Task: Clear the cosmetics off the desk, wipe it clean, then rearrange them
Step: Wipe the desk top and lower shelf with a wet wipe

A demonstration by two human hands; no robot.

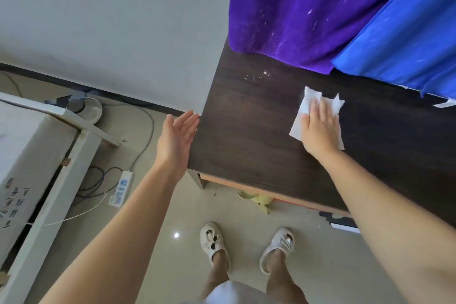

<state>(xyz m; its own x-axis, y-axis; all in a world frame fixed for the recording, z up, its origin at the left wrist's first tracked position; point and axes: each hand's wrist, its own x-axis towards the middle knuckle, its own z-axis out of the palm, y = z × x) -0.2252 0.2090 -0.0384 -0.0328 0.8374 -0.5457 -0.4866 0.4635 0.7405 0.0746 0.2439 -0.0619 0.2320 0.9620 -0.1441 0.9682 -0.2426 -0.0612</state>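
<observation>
A dark wooden desk (249, 136) fills the right half of the view, and no cosmetics show on it. My right hand (320, 128) lies flat with straight fingers on a white wipe (308, 102), pressing it against the desk top. My left hand (176, 139) is open, palm turned toward the desk, just beside the desk's left edge with its fingertips near the corner. A few shiny specks (264, 74) lie on the desk near its back.
A purple curtain (303, 10) and a blue one (407, 44) hang over the desk's back edge. On the floor lie a power strip (121, 189) with cables, a fan base (86, 108) and yellow scraps (260, 200) under the desk. A white bed frame (49, 205) stands at left.
</observation>
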